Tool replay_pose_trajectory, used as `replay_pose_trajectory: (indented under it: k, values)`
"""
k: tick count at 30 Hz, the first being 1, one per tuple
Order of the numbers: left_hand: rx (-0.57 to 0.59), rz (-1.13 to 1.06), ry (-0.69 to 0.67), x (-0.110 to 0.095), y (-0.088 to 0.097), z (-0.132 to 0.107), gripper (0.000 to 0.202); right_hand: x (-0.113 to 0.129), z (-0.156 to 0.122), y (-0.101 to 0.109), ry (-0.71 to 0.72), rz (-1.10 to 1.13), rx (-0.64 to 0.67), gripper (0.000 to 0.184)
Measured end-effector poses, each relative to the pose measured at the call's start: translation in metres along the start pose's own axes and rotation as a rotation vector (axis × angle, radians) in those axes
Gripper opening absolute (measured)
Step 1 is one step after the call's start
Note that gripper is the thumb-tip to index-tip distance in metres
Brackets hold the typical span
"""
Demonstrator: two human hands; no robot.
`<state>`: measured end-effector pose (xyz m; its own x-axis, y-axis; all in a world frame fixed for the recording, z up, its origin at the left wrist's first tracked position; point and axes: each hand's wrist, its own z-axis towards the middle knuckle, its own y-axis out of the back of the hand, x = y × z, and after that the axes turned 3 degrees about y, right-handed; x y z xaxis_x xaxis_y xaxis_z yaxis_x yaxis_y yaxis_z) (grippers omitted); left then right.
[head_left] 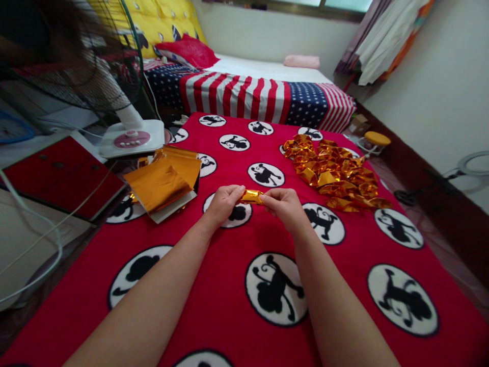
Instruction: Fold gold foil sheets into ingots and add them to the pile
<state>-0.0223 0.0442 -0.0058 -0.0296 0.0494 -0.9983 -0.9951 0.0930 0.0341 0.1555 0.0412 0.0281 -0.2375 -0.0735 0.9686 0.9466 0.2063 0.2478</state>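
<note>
A small piece of shiny gold foil paper (252,197), folded into a narrow roll-like shape, is held level above the red cloth (229,275). My left hand (224,203) pinches its left end between thumb and fingers. On the other end, my right hand (283,205) has a similar pinch. To the left lies a stack of flat gold foil sheets (164,178), with a pale sheet edge showing underneath. Off to the right, a heap of folded gold foil pieces (332,173) is spread over the cloth.
A fan with a white base (132,137) stands at the left, near a dark red panel (61,173) and a white cable (57,239). Behind is a bed with a striped, starred cover (244,97). A yellow-topped stool (377,138) stands at right.
</note>
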Motion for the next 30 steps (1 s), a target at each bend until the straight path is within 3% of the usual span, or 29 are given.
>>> replay_pose_trajectory:
  k: [15, 30]
  values:
    - [-0.011, -0.175, 0.058, 0.0025, -0.0021, 0.0019, 0.038, 0.0046, -0.0003, -0.0048, -0.028, 0.225, -0.021, 0.028]
    - [-0.030, 0.116, -0.073, 0.0032, 0.0012, 0.0007, 0.041, 0.0003, 0.0018, -0.0043, -0.049, 0.258, -0.046, 0.025]
